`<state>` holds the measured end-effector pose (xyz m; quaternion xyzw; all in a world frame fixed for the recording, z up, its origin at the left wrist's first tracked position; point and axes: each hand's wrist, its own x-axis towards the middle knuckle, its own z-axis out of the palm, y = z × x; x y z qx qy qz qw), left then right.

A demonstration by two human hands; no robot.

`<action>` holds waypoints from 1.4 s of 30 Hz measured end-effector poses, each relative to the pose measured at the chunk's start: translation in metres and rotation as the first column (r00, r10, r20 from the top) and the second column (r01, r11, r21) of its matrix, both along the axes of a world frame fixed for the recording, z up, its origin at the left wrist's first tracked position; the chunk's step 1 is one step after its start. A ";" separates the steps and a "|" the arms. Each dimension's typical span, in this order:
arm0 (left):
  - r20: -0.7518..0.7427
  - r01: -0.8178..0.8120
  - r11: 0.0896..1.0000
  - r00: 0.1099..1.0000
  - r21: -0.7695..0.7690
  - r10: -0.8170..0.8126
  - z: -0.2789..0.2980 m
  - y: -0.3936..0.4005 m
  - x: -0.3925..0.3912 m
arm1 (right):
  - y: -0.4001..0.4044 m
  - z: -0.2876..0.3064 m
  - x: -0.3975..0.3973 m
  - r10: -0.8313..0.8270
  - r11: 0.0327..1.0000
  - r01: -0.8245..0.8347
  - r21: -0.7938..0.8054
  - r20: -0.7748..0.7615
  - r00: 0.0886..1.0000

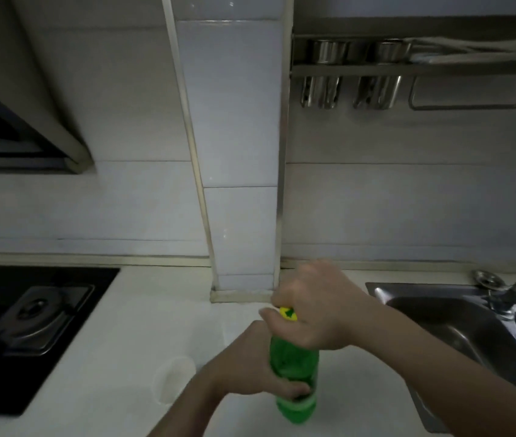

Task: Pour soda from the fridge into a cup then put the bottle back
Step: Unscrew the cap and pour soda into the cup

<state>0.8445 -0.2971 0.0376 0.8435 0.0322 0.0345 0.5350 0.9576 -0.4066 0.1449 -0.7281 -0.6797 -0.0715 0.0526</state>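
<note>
Green bottle upright | hands: left grips body, right grips yellow cap

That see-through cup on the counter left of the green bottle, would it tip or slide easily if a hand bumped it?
Probably yes. The clear cup looks thin-walled and seems empty, so it is likely very light and would skid on the smooth white counter. It also looks like soft plastic, so a firm pinch might buckle it. The blur makes all this uncertain.
</note>
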 end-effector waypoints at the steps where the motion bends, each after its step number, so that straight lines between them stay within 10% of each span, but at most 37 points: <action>1: -0.002 -0.020 1.000 1.000 0.013 0.020 0.002 0.000 -0.005 | 0.000 0.003 -0.002 -0.001 1.000 0.002 -0.003 0.007 1.000; 7: 0.132 -0.586 0.807 0.808 0.075 0.574 0.001 -0.024 -0.021 | 0.007 0.005 -0.033 -0.406 0.900 0.403 0.166 -0.017 0.914; 12: -0.025 -0.174 0.978 0.984 0.114 0.178 0.015 0.012 -0.040 | 0.018 -0.002 -0.018 0.060 0.998 -0.051 0.042 -0.249 0.967; 14: -0.053 -0.186 0.969 0.979 0.163 0.196 0.018 0.011 -0.042 | 0.021 -0.001 -0.017 0.011 1.000 -0.008 0.017 -0.194 0.981; 18: 0.045 -0.606 0.641 0.742 0.471 0.669 0.012 -0.009 -0.040 | 0.028 -0.001 -0.036 -0.431 0.893 0.429 0.134 -0.020 0.902; 21: 0.062 -0.559 0.776 0.821 0.292 0.568 0.013 0.004 -0.046 | 0.037 -0.001 -0.046 -0.320 0.922 0.345 0.175 -0.154 0.935; 25: -0.030 -0.095 0.985 0.994 0.145 0.100 0.029 0.036 -0.059 | 0.037 0.007 -0.036 0.050 0.996 -0.038 0.079 -0.157 0.986; 31: 0.090 -0.562 0.756 0.818 0.336 0.568 0.023 0.016 -0.062 | 0.046 0.017 -0.067 -0.494 0.860 0.487 0.153 0.015 0.869; 37: -0.043 0.020 1.000 0.999 -0.002 -0.020 0.030 0.061 -0.080 | 0.054 0.018 -0.064 0.080 0.994 -0.077 0.082 -0.036 0.996; 42: 0.044 -0.328 0.926 0.944 0.187 0.326 0.023 0.065 -0.082 | 0.053 0.022 -0.063 -0.138 0.989 0.122 -0.085 -0.222 0.965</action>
